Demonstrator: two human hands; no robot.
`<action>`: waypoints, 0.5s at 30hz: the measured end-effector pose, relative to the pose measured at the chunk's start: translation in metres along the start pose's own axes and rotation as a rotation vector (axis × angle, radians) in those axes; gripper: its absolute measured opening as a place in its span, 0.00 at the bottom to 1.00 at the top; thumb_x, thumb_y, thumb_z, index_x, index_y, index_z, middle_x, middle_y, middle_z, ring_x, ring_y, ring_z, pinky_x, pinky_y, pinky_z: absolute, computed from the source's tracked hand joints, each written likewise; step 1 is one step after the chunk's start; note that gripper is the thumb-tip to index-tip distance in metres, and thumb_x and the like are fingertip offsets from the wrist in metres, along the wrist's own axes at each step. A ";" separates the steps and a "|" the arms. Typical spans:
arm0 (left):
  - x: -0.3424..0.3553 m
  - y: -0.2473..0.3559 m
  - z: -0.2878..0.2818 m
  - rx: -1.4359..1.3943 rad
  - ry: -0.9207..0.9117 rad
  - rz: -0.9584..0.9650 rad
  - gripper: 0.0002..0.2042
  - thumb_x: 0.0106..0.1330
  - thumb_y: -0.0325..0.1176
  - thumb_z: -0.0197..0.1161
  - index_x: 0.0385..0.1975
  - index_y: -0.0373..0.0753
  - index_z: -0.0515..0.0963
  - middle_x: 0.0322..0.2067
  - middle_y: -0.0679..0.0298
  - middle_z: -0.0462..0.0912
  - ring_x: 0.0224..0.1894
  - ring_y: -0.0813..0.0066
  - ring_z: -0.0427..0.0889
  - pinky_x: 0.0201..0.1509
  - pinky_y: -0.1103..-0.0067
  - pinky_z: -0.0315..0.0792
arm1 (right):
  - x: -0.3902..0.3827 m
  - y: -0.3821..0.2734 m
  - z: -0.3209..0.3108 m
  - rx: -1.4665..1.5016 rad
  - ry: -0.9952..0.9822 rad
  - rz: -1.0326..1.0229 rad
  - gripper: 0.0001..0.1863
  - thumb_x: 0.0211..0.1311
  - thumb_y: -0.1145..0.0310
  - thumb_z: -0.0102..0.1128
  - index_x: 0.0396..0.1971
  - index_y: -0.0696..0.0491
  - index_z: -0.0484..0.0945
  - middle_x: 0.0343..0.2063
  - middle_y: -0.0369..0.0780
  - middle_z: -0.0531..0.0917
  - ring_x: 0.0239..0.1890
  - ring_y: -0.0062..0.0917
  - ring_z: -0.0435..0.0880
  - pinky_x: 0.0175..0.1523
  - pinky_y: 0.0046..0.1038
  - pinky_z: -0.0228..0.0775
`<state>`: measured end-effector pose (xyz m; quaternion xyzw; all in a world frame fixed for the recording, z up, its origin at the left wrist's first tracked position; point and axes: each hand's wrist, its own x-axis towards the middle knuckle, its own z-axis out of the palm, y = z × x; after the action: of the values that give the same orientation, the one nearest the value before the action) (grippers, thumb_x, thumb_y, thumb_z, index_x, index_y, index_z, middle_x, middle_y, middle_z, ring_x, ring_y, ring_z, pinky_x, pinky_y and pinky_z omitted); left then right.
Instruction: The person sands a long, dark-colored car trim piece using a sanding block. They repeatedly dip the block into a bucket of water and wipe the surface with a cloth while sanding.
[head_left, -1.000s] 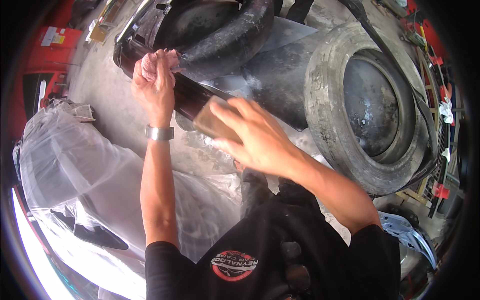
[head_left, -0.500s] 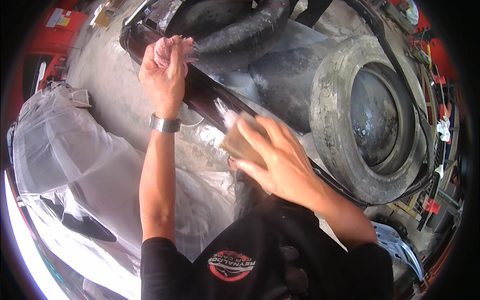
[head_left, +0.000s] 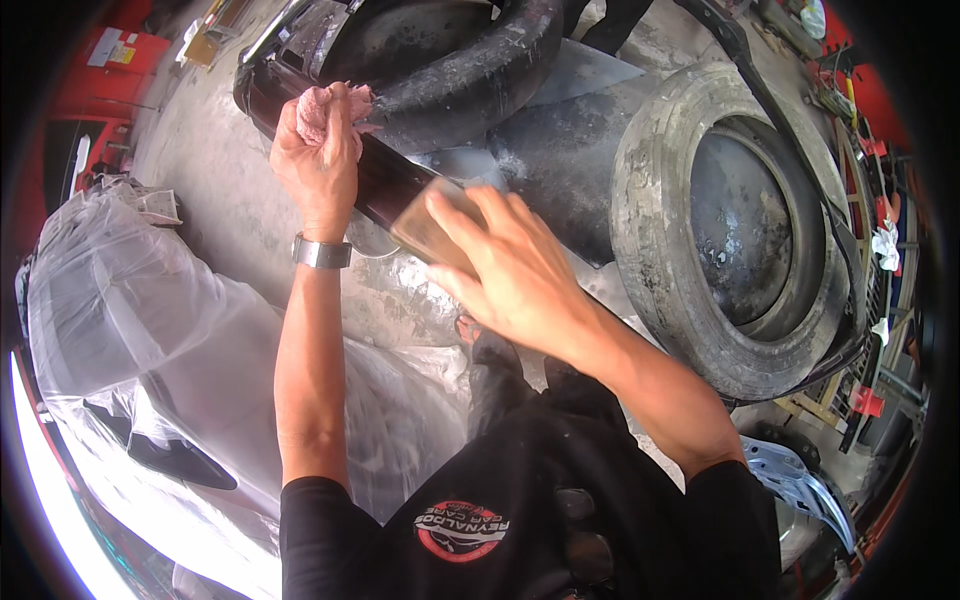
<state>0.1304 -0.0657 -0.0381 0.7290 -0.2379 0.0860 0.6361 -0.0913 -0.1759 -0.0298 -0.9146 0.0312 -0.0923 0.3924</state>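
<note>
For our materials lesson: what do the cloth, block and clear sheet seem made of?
Cloth: likely fabric, matte, softly crumpled. Block: perhaps wood or foam, dull brown, too blurred to tell. Clear sheet: probably plastic film, glossy, wrinkled, see-through.

Glare whitens the lower left, the brown block (head_left: 428, 236) is blurred, and corners blacken.

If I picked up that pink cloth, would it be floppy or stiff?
The pink cloth would probably be floppy, since it's bunched into folds in the left hand. It's likely light, too, being only a small wad.
</note>
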 end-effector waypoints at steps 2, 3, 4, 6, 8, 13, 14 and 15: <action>0.000 0.004 0.000 -0.009 0.012 0.019 0.08 0.76 0.33 0.71 0.40 0.36 0.80 0.32 0.61 0.93 0.24 0.88 0.80 0.24 0.86 0.71 | -0.029 -0.004 -0.004 -0.005 0.006 -0.037 0.37 0.66 0.61 0.73 0.72 0.58 0.71 0.62 0.57 0.75 0.58 0.52 0.79 0.64 0.46 0.74; 0.002 0.000 -0.001 0.022 0.021 0.044 0.08 0.76 0.33 0.71 0.40 0.36 0.80 0.32 0.61 0.93 0.23 0.88 0.80 0.24 0.86 0.71 | -0.028 -0.004 -0.003 -0.009 0.004 -0.025 0.37 0.66 0.61 0.73 0.72 0.58 0.71 0.62 0.57 0.75 0.58 0.52 0.79 0.64 0.46 0.74; 0.004 -0.005 -0.001 0.055 0.029 0.069 0.08 0.76 0.33 0.71 0.40 0.35 0.81 0.32 0.61 0.93 0.23 0.88 0.80 0.24 0.86 0.72 | -0.027 -0.005 -0.004 -0.011 0.001 -0.013 0.37 0.66 0.61 0.73 0.72 0.58 0.71 0.62 0.57 0.75 0.58 0.52 0.79 0.64 0.46 0.74; 0.001 -0.003 0.000 -0.027 0.005 0.042 0.09 0.79 0.34 0.67 0.40 0.34 0.81 0.34 0.61 0.93 0.25 0.89 0.80 0.23 0.86 0.69 | -0.006 -0.002 0.000 -0.018 -0.006 0.010 0.37 0.67 0.59 0.72 0.71 0.59 0.71 0.61 0.56 0.76 0.58 0.51 0.79 0.63 0.46 0.74; 0.001 -0.005 -0.001 0.092 0.003 0.037 0.09 0.77 0.34 0.69 0.40 0.35 0.81 0.33 0.61 0.93 0.24 0.88 0.80 0.24 0.86 0.71 | 0.019 0.011 0.006 0.049 0.011 0.028 0.36 0.67 0.59 0.73 0.70 0.58 0.73 0.61 0.55 0.76 0.58 0.52 0.79 0.64 0.47 0.74; 0.002 0.001 0.000 -0.024 0.015 0.017 0.08 0.75 0.32 0.71 0.40 0.34 0.81 0.32 0.60 0.93 0.23 0.88 0.80 0.23 0.86 0.72 | -0.047 0.009 -0.010 -0.028 0.017 -0.078 0.38 0.66 0.59 0.73 0.73 0.57 0.70 0.57 0.56 0.75 0.56 0.51 0.80 0.59 0.49 0.77; 0.002 0.001 0.001 -0.029 0.022 0.029 0.08 0.75 0.32 0.71 0.40 0.34 0.81 0.32 0.60 0.93 0.23 0.88 0.80 0.23 0.86 0.71 | -0.052 0.008 -0.009 -0.051 0.036 -0.080 0.38 0.66 0.59 0.73 0.72 0.57 0.70 0.56 0.56 0.76 0.55 0.51 0.80 0.58 0.49 0.77; 0.003 0.001 0.002 -0.033 0.028 0.041 0.08 0.75 0.32 0.71 0.40 0.34 0.81 0.32 0.60 0.93 0.23 0.88 0.80 0.23 0.86 0.71 | -0.053 0.008 -0.008 -0.075 0.055 -0.082 0.37 0.66 0.59 0.73 0.71 0.58 0.71 0.55 0.56 0.76 0.55 0.51 0.80 0.57 0.49 0.77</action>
<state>0.1327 -0.0685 -0.0365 0.7121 -0.2451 0.1051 0.6495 -0.1447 -0.1798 -0.0377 -0.9263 0.0078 -0.1320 0.3528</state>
